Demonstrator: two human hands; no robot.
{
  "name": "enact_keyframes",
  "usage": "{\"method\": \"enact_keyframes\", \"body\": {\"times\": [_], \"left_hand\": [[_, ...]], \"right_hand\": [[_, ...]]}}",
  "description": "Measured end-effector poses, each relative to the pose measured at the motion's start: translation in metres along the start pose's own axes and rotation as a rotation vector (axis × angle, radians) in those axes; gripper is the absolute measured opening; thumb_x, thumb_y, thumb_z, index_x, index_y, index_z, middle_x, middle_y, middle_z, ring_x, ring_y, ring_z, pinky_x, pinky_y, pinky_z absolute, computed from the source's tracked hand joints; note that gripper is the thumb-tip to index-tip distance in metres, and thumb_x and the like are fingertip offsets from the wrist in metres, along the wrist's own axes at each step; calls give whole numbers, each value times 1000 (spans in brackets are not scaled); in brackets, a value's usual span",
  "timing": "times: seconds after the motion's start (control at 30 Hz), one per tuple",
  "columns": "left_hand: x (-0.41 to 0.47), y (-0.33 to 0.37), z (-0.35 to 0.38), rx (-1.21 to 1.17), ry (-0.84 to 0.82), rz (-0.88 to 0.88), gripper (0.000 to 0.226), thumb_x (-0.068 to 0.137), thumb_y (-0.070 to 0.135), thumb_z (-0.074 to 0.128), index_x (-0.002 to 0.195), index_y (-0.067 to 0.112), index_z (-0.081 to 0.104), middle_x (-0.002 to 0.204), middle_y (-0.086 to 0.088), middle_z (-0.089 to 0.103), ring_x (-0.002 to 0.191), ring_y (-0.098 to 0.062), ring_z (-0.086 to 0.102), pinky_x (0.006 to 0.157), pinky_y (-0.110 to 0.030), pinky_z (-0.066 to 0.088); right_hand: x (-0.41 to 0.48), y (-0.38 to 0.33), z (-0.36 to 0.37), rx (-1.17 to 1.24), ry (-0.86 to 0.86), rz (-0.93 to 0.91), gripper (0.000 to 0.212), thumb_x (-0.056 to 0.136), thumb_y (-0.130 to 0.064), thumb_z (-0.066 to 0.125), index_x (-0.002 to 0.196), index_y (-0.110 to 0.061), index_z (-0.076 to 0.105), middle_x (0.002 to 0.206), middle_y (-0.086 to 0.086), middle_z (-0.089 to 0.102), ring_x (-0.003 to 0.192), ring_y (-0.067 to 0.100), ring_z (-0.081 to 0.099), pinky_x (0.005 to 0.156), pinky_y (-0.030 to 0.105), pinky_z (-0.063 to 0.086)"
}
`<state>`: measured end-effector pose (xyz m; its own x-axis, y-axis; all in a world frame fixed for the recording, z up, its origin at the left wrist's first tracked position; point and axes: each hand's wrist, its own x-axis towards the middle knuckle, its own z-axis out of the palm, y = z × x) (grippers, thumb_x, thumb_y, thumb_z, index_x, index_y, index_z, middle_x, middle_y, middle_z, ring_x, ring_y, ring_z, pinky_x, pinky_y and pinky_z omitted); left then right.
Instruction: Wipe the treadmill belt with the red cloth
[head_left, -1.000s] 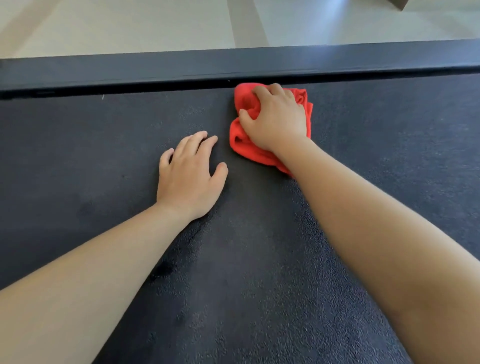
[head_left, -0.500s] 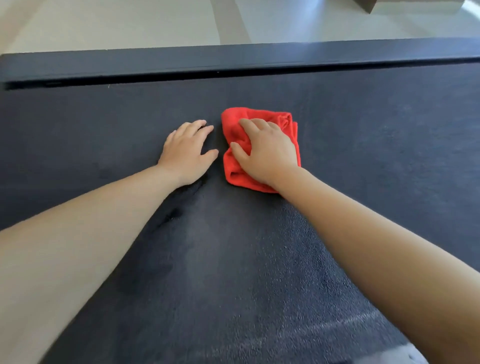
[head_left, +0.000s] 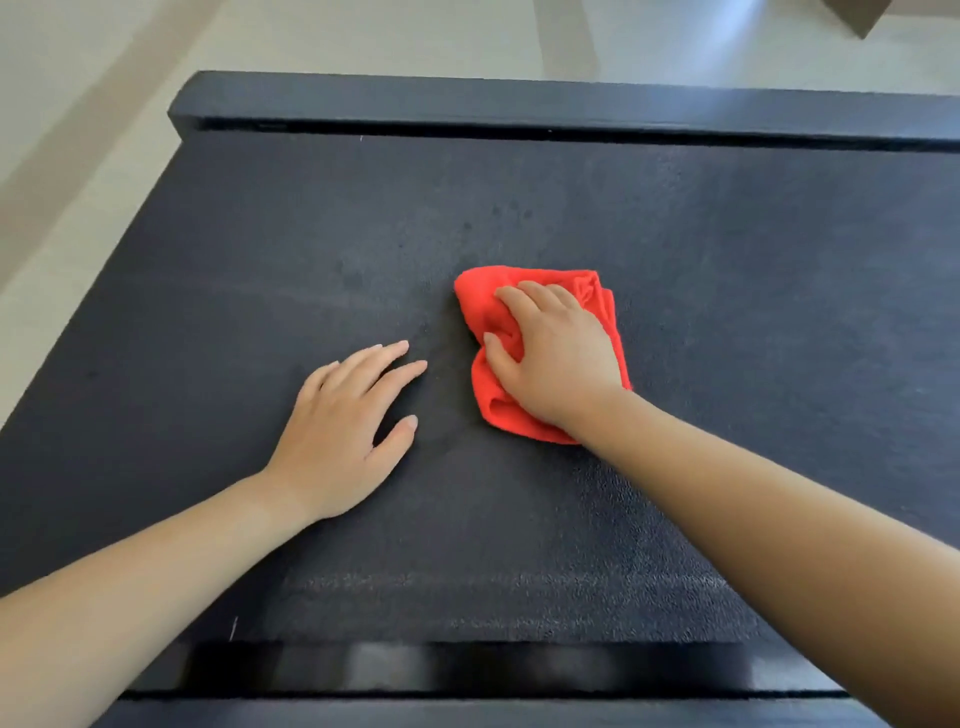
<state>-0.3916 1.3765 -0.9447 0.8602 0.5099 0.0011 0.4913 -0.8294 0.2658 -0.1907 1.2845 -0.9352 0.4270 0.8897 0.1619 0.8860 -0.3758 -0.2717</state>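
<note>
Leaned over the big black treadmill belt (head_left: 727, 249) with a red cloth (head_left: 483, 312).
Saw a pale floor (head_left: 363, 36) past the dark bar (head_left: 519, 104) at the far end of the belt. Laid the left hand (head_left: 337, 436) flat on the belt, fingers straight and a little spread, holding nothing, just beside the cloth but not touching it. Pressed the right hand (head_left: 556, 358) down on the scrunched-up cloth near the middle of the belt, fingers and thumb bent into its folds.

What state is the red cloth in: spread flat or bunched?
Bunched. The red cloth shows creases and doubled layers at its edges, crumpled under the right hand, which grips it on the treadmill belt.
</note>
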Motion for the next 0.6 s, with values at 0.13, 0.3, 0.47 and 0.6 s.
{"method": "enact_keyframes", "body": {"times": [0.13, 0.3, 0.47, 0.6], "left_hand": [[-2, -3, 3, -12, 26, 15, 53, 87, 40, 36, 138, 26, 42, 150, 6, 32, 139, -15, 26, 112, -40, 19], [-3, -6, 3, -26, 30, 26, 55, 88, 41, 35, 140, 24, 40, 152, 6, 29, 141, -17, 24, 113, -40, 15], [-2, -6, 5, -14, 39, 24, 55, 87, 42, 35, 140, 25, 40, 151, 6, 30, 140, -18, 24, 112, -40, 16], [-3, -5, 4, -18, 40, 20, 56, 87, 43, 34, 140, 25, 39, 152, 6, 29, 141, -17, 23, 113, -39, 15]], "right_hand": [[-10, -8, 1, -63, 24, 36, 43, 89, -40, 46, 126, -18, 49, 128, 0, 50, 118, 25, 44, 82, 42, 40], [-75, -27, -6, -89, 36, -45, 44, 85, -45, 43, 119, -19, 54, 120, 3, 55, 110, 27, 50, 75, 42, 45], [-73, -24, -8, -79, -12, -60, 42, 87, -45, 45, 120, -21, 53, 121, 2, 53, 111, 28, 49, 78, 43, 44], [-44, -27, -4, -134, -26, 12, 42, 91, -44, 42, 125, -21, 48, 126, 1, 49, 116, 26, 43, 80, 42, 39]]}}
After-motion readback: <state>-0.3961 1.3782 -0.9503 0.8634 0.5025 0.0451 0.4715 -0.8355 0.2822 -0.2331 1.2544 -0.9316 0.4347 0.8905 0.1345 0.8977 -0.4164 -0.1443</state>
